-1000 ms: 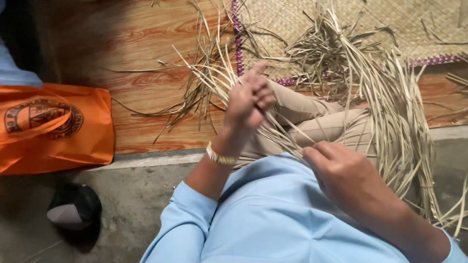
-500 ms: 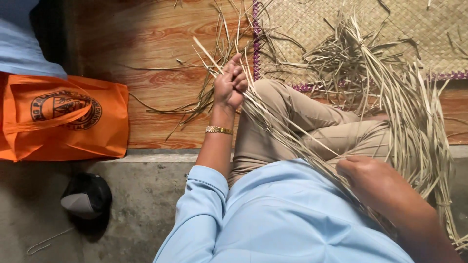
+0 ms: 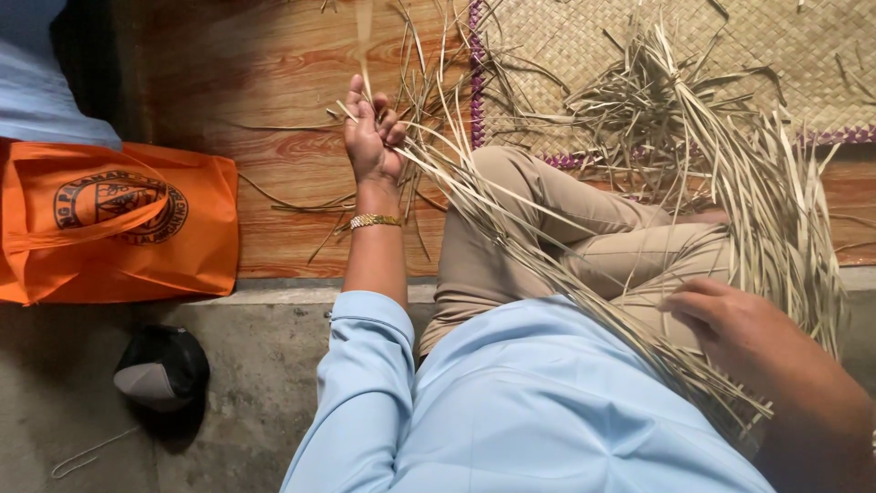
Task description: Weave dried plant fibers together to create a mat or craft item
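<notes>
Straw strips (image 3: pixel 584 265) lie across the lap in a long bundle. Left hand (image 3: pixel 371 137) has its fingers closed around a few; right hand (image 3: pixel 730 315) presses the bundle, fingers loosely curled. Pulling hard could snap or tangle them.

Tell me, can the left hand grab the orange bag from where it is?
Probably yes: the left hand is closed on dried strips, but only bare wooden floor lies between it and the orange bag.
</notes>
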